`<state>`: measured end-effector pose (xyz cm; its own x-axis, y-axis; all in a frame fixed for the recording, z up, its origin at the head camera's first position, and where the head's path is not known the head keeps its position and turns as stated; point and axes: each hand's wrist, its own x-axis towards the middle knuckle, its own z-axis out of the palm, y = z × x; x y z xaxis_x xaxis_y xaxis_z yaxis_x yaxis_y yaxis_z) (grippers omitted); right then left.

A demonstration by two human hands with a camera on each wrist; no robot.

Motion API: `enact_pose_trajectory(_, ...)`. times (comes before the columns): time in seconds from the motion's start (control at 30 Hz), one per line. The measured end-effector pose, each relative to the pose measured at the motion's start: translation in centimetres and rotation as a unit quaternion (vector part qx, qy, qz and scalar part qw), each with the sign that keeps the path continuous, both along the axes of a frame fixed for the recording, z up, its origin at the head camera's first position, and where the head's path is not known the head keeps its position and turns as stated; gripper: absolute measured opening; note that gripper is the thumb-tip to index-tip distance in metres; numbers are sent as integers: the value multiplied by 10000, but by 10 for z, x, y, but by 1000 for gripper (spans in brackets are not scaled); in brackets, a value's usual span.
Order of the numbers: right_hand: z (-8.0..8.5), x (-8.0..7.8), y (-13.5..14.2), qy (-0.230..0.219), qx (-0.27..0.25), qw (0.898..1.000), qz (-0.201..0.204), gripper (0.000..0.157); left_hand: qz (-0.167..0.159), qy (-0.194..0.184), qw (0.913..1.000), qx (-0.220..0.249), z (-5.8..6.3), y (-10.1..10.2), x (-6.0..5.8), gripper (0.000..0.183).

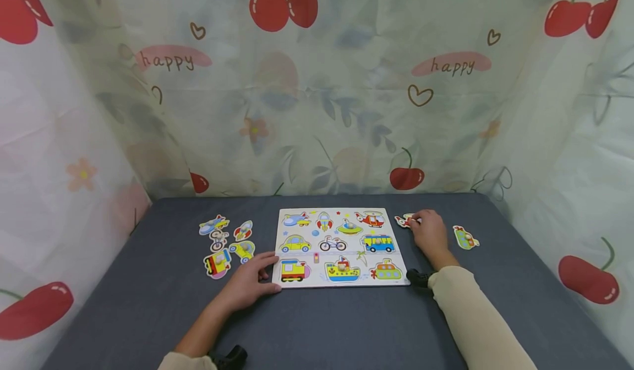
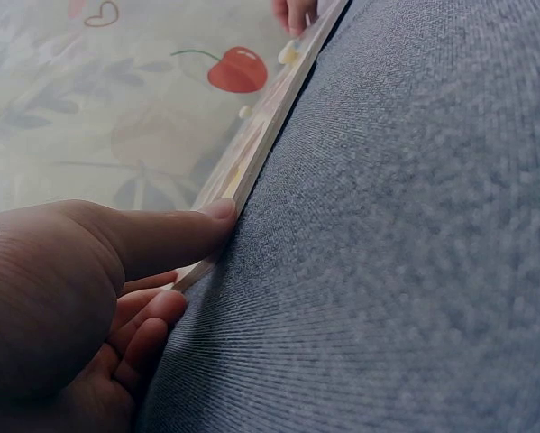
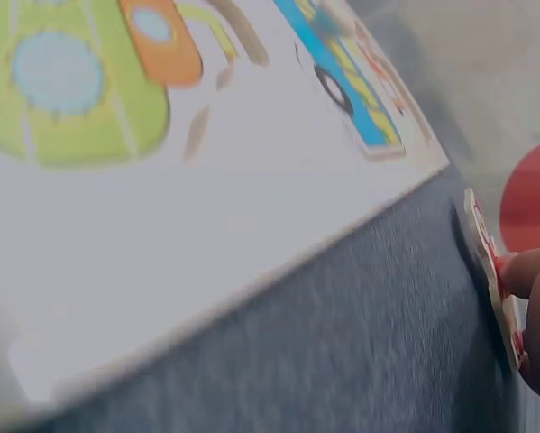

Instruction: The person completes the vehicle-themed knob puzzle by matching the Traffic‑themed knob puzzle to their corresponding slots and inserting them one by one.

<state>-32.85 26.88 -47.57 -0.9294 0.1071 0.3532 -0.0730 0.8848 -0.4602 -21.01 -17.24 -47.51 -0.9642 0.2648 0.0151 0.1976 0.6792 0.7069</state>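
A white wooden puzzle board (image 1: 317,275) with vehicle pictures lies on the dark cloth. My left hand (image 1: 247,283) holds it at its near left corner; the left wrist view shows the thumb (image 2: 184,236) against one edge and curled fingers at another. Just right of the board, my right hand (image 1: 432,235) pinches a red and white helicopter puzzle piece (image 1: 405,221). In the right wrist view that helicopter piece (image 3: 493,262) stands tilted close over the cloth. The bus piece (image 1: 378,243), boat piece (image 1: 342,271) and flying saucer piece (image 1: 349,227) sit in the board.
Left of the board lie the airplane (image 1: 214,224), bicycle (image 1: 219,240), rocket (image 1: 243,230), car (image 1: 242,250) and train (image 1: 217,263) pieces. A green submarine piece (image 1: 465,238) lies beyond the right hand. Printed curtains (image 1: 317,111) enclose the table's back and sides.
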Motion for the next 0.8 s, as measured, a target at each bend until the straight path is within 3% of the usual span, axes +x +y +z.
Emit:
enact_pose_trajectory(0.5, 3, -7, -34, -230, -338, 9991, -148, 17, -28, 26, 10000, 10, 1, 0, 0, 65)
enact_pose_trajectory(0.8, 8, -8, -57, -458, -1251, 9909, -211, 17, -89, 70, 9999, 28, 1, -1, 1, 65)
